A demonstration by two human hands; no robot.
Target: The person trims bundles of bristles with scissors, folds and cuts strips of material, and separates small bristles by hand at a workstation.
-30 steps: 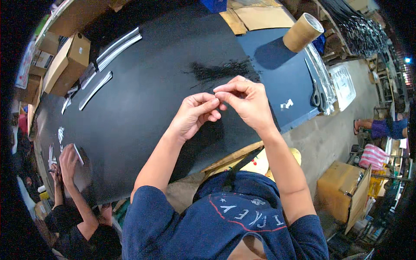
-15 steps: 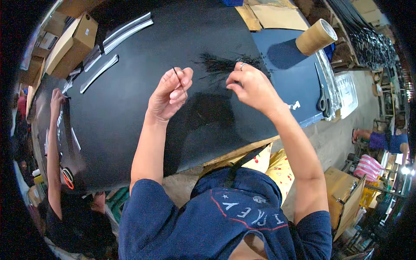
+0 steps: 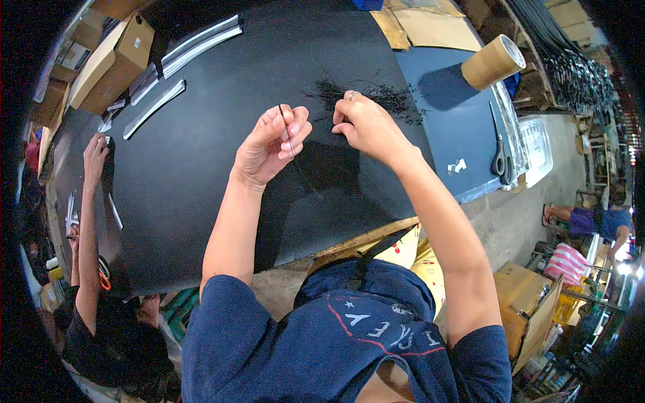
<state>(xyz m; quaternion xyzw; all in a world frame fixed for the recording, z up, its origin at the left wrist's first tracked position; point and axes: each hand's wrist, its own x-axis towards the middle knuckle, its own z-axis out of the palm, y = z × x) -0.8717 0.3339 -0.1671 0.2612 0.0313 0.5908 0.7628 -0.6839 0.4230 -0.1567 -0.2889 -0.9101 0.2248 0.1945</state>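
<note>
My left hand (image 3: 265, 148) is raised above the black tabletop (image 3: 201, 168), its fingers closed on a thin black strand (image 3: 288, 131). The strand slants down past the fingertips, and its lower end fades against the dark surface. To the right, my right hand (image 3: 373, 127) is bent over with thumb and fingers pinched together. Whatever may be between those fingertips is too small to make out. Just beyond this hand lies a loose, tangled pile of thin black strands (image 3: 396, 99), partly covered by the fingers.
A cardboard tube (image 3: 490, 64) stands at the far right, with black-handled scissors (image 3: 501, 158) nearer. Pale strips (image 3: 154, 111) and a cardboard box (image 3: 114, 64) lie far left. A co-worker's hand (image 3: 95, 154) works at the left edge, near orange-handled scissors (image 3: 104, 274).
My right hand has moved left, toward my left hand, uncovering small white pieces on the right. My left hand has shifted slightly right with the strand. The co-worker's second hand has come into view.
</note>
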